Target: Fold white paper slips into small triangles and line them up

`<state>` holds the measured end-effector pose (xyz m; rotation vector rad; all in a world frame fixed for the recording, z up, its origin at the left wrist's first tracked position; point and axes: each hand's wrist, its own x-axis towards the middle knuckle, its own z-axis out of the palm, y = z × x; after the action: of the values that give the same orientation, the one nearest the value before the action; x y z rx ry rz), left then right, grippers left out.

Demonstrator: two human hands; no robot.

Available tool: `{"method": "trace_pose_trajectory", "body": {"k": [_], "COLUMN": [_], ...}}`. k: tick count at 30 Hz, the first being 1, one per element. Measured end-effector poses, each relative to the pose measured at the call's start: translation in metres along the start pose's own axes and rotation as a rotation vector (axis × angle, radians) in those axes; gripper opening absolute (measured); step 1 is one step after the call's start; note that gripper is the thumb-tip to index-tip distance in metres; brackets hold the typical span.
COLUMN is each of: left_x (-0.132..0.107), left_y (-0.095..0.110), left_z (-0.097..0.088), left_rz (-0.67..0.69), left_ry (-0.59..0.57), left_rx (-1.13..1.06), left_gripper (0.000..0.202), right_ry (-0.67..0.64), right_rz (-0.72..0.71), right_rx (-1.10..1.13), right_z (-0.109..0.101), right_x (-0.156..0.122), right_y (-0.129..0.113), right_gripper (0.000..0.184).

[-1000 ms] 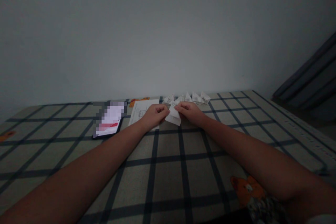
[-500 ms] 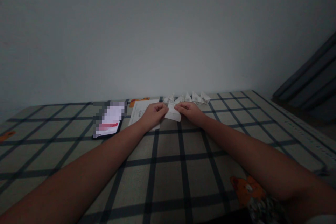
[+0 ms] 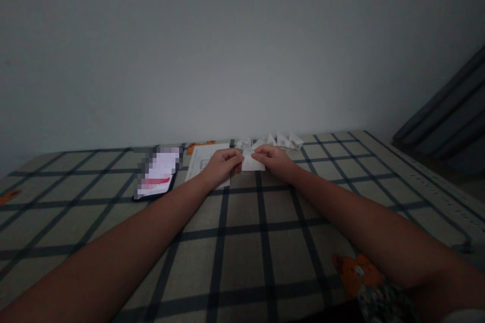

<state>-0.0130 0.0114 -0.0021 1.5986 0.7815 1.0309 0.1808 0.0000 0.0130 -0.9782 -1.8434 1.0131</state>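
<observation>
White four-sided paper piece (image 3: 253,164) is positioned between our left hand (image 3: 223,166) and right hand (image 3: 276,161); we pinch it from both sides. Beyond it, we have pointed, folded white paper shapes (image 3: 284,141) on the beige cloth with dark blue grid lines (image 3: 242,257). Left: one flat, printed white sheet (image 3: 200,156).

held paper (image 3: 250,164): partly hidden | phone screen (image 3: 162,167): pixelated | sheet (image 3: 195,166): partly hidden

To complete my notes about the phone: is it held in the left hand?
No, the phone lies on the checked cloth, while the left hand holds the small white paper.
</observation>
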Motion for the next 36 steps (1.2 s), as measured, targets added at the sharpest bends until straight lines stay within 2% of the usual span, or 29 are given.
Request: {"method": "trace_pose_trajectory", "body": {"k": [5, 10, 12, 18, 21, 26, 29, 36], "left_x": [0.001, 0.0, 0.0, -0.001, 0.001, 0.003, 0.002, -0.005], "left_y": [0.002, -0.001, -0.002, 0.001, 0.001, -0.002, -0.002, 0.013], "left_z": [0.0, 0.0, 0.0, 0.001, 0.002, 0.002, 0.002, 0.005], "left_rz": [-0.002, -0.043, -0.029, -0.029, -0.047, -0.035, -0.008, 0.071], "left_ry": [-0.005, 0.018, 0.012, -0.033, -0.04, 0.013, 0.018, -0.058], "left_rx": [-0.045, 0.221, 0.261, 0.226, 0.13, 0.048, 0.149, 0.435], "left_gripper": [0.028, 0.034, 0.036, 0.036, 0.034, 0.031, 0.032, 0.039], "right_ry": [-0.074, -0.079, -0.063, 0.004, 0.001, -0.035, -0.053, -0.078], "right_rz": [-0.002, 0.003, 0.003, 0.003, -0.021, -0.081, -0.076, -0.023], "right_rx": [-0.018, -0.038, -0.035, -0.05, -0.095, -0.153, -0.153, -0.12], "right_z": [0.0, 0.0, 0.0, 0.0, -0.001, 0.0, 0.0, -0.001], "right_x": [-0.001, -0.001, -0.001, 0.0, -0.001, -0.002, -0.002, 0.0], "right_y": [0.001, 0.003, 0.003, 0.002, 0.001, 0.001, 0.004, 0.005], "right_gripper": [0.027, 0.026, 0.027, 0.03, 0.028, 0.028, 0.028, 0.03]}}
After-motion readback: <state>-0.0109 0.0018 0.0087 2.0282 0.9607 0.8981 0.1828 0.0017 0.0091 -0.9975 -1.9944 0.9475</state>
